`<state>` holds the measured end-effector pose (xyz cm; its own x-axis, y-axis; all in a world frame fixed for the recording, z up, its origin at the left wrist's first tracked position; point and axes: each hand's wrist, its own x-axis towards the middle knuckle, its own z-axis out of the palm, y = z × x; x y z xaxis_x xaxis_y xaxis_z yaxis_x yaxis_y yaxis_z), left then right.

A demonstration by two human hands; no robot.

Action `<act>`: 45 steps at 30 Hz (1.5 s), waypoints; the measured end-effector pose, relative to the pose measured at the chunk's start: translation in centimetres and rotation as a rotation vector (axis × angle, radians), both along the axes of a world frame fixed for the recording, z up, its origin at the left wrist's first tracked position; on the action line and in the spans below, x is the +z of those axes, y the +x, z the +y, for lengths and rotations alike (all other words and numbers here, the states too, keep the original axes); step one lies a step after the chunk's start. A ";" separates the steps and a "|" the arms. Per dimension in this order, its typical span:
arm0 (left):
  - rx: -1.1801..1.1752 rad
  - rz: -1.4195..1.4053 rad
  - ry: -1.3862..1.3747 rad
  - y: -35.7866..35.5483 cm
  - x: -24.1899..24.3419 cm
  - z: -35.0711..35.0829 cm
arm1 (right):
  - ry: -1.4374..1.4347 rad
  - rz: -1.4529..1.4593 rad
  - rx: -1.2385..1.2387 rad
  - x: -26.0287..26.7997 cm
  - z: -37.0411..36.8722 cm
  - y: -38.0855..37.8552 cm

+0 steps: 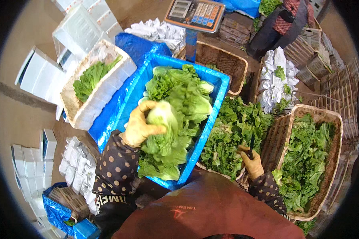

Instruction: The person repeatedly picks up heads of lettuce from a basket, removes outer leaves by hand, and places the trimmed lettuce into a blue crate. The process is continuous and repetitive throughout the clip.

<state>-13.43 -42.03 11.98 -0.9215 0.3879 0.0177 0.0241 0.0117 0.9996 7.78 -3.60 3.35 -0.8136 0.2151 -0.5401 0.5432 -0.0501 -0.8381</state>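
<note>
Gloved in pale yellow, my left hand (142, 124) grips a head of leafy lettuce (163, 115) by its stem end. That head is over a blue plastic-lined crate (208, 122), where several more lettuce heads (197, 104) lie. At the right, my gloved right hand (251, 162) is closed around the handle of a dark tool (252, 143), which looks like a knife. It is above a basket heaped with loose green leaves (224, 146).
A foam box (100, 103) holding greens stands left of the crate. Behind are a weighing scale (194, 15) and an empty brown basket (221, 56). Another leaf-filled basket (336, 167) is at the right. White bundles (275, 80) stand beyond; a person (284, 24) is at the upper right.
</note>
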 end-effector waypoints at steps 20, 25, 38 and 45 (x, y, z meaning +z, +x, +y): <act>-0.530 -1.169 0.861 14.7 -2.3 41.2 | 1.017 1.290 -0.379 10.7 12.0 9.6; -0.342 -1.140 0.601 16.3 -4.4 45.1 | 0.995 0.922 -0.427 10.8 11.8 10.3; 0.149 -0.462 0.595 17.3 -6.2 47.1 | 1.055 1.180 -0.525 13.6 13.9 9.7; 0.026 -0.332 0.659 19.7 -3.1 44.8 | 1.092 0.882 -0.442 11.1 13.4 10.1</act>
<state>6.30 2.80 8.93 -0.9275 0.3714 -0.0417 -0.2729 -0.5969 0.7545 17.84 9.81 14.42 -0.5476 0.4946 0.6749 -0.0432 0.7888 -0.6132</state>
